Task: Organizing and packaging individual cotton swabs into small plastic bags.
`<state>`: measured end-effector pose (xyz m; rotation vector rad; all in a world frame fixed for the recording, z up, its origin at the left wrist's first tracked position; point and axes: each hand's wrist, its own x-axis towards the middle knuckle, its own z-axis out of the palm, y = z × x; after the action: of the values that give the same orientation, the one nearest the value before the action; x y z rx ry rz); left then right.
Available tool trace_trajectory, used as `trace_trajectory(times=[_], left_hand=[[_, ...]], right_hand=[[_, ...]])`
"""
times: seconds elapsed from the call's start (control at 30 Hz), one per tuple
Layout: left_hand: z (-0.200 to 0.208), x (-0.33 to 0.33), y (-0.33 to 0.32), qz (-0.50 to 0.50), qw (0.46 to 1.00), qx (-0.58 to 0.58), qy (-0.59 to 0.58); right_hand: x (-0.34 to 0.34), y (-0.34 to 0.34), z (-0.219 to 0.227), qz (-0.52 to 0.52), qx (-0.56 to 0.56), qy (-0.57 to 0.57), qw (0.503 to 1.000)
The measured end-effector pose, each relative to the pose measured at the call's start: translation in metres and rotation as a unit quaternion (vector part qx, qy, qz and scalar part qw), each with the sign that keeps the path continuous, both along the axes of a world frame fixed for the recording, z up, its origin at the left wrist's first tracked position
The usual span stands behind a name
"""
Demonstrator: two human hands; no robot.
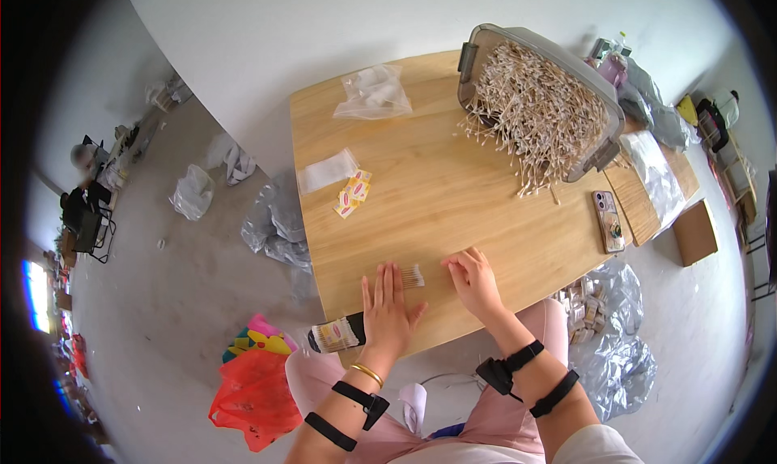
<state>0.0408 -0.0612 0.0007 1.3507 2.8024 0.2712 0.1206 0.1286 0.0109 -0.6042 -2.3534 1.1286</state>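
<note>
My left hand [386,314] lies flat on the table with its fingers stretched out, beside a small row of cotton swabs [413,276] that shows past its fingers. To the right of that row, my right hand [474,283] rests low over the wood with its fingers curled together; whether anything is between them is hidden. At the table's near left edge, next to my left wrist, a printed packet of cotton swabs [334,334] lies on something black. A grey clear-sided bin [477,39] rests tipped at the far right, and loose cotton swabs [538,112] spill from its mouth.
On the wooden table [421,172] lie yellow-and-white cards [354,193], clear bags [328,171], a crumpled plastic bag [374,91] and a phone [609,221]. A red bag [257,399] hangs low left; a plastic bag of small packs [584,310] stands right, near a cardboard box [696,233].
</note>
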Motion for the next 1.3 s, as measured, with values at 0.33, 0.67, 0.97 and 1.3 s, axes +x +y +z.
trace_trajectory(times=[0.33, 0.67, 0.97, 1.3], left_hand=[[0.002, 0.028, -0.003, 0.022, 1.000, 0.001, 0.015], [0.003, 0.016, 0.007, -0.025, 0.998, -0.041, 0.031], [0.003, 0.013, 0.001, -0.035, 0.999, -0.005, -0.023], [-0.010, 0.002, -0.020, 0.071, 0.997, 0.001, -0.037]], right_hand=[[0.050, -0.039, 0.000, 0.047, 0.037, 0.014, 0.998], [0.051, -0.051, -0.007, 0.020, 0.091, 0.025, 0.995], [0.048, -0.051, -0.010, 0.039, 0.127, -0.012, 0.991], [0.000, -0.061, -0.018, 0.143, 0.242, -0.132, 0.951]])
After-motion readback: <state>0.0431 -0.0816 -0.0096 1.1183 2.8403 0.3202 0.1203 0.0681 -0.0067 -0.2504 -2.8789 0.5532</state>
